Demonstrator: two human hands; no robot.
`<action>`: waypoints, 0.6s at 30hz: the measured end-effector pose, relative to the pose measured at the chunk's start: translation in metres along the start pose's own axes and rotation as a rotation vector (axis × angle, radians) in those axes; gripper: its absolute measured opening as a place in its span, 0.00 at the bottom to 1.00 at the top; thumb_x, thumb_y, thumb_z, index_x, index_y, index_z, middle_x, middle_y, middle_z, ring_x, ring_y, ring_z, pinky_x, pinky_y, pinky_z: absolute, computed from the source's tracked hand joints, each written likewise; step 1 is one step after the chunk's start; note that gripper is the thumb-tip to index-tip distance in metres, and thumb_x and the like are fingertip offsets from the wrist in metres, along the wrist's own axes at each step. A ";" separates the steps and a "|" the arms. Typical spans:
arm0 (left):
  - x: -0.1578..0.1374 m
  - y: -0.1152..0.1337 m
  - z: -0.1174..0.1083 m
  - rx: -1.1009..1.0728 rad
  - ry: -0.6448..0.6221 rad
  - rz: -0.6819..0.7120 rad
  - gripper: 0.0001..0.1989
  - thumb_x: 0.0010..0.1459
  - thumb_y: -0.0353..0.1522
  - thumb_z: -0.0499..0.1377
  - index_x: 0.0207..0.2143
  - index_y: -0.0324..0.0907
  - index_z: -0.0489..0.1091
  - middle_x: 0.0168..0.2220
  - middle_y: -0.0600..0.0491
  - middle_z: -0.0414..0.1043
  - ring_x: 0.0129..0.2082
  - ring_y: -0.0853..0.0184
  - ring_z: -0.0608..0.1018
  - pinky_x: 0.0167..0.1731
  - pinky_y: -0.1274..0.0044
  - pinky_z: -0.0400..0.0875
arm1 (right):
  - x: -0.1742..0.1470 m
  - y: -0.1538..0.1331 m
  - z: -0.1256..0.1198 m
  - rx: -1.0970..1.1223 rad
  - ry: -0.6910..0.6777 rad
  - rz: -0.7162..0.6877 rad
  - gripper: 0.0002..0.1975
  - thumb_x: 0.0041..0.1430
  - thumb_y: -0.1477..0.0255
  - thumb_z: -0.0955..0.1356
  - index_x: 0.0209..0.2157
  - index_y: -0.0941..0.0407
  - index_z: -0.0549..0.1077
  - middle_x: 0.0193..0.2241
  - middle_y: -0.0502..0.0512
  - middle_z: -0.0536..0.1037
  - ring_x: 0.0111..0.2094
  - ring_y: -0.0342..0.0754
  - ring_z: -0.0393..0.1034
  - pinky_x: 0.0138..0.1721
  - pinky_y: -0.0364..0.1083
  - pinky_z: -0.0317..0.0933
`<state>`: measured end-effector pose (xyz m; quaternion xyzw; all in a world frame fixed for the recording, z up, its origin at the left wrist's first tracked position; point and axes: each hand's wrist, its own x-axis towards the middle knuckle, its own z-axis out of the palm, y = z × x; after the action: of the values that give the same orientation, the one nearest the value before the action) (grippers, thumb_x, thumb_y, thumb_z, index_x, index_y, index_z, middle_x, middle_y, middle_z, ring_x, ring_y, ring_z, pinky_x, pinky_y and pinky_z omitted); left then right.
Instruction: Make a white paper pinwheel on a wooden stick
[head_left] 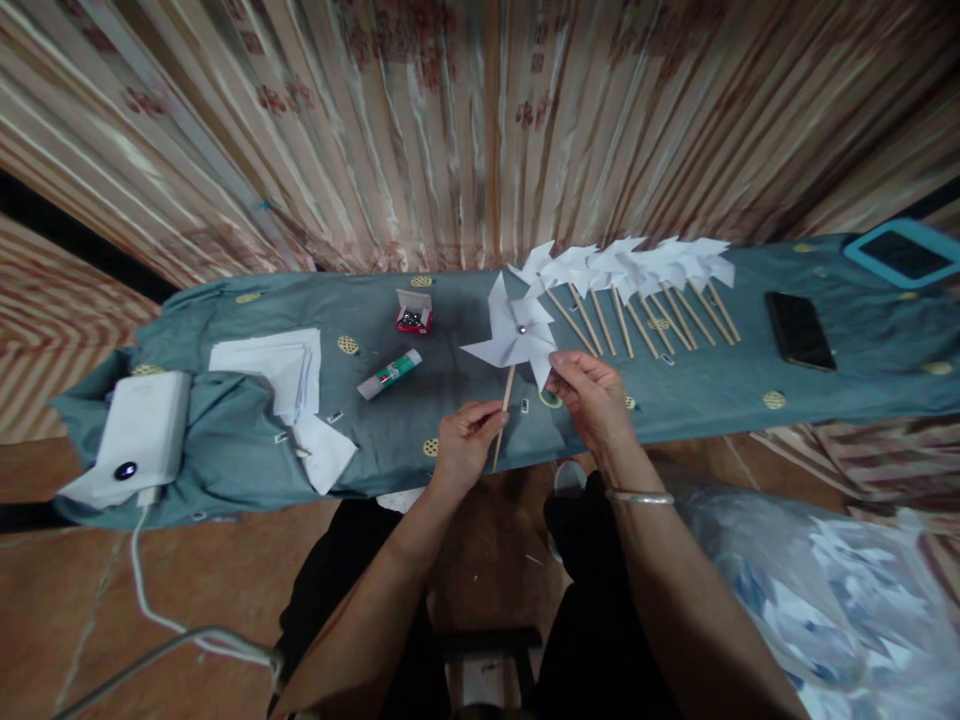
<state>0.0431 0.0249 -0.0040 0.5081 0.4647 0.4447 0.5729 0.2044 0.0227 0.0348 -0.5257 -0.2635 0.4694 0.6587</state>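
Note:
A white paper pinwheel (507, 340) with a silver pin at its centre is held up over the table in front of me. My left hand (468, 442) pinches its wooden stick below the blades. With thumb and finger, my right hand (591, 392) grips the tip of the lower right blade. A green loop shows beside the right fingers, partly hidden. Behind and to the right lies a row of several finished-looking pinwheels (630, 268), their sticks pointing toward me. A small red box (414, 318) of metal pins stands with its flap up, and a glue stick (390, 374) lies near it.
White paper sheets (281, 357) and a folded paper piece (325, 452) lie left on the teal cloth (225, 430). A white power bank (150, 425) with a cable sits farther left. A phone (799, 330) and blue-framed device (904, 252) lie right. A plastic bag (832, 590) stands on the floor.

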 end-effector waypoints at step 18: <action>0.001 0.004 0.004 -0.002 -0.008 0.008 0.06 0.45 0.32 0.65 0.29 0.42 0.80 0.26 0.54 0.75 0.25 0.72 0.71 0.27 0.80 0.65 | -0.008 0.007 0.008 -0.054 -0.074 0.038 0.16 0.38 0.59 0.78 0.24 0.55 0.77 0.21 0.49 0.78 0.22 0.38 0.68 0.27 0.39 0.63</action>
<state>0.0469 0.0256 -0.0004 0.5112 0.4597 0.4454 0.5735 0.1923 0.0191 0.0316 -0.5305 -0.2900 0.4938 0.6251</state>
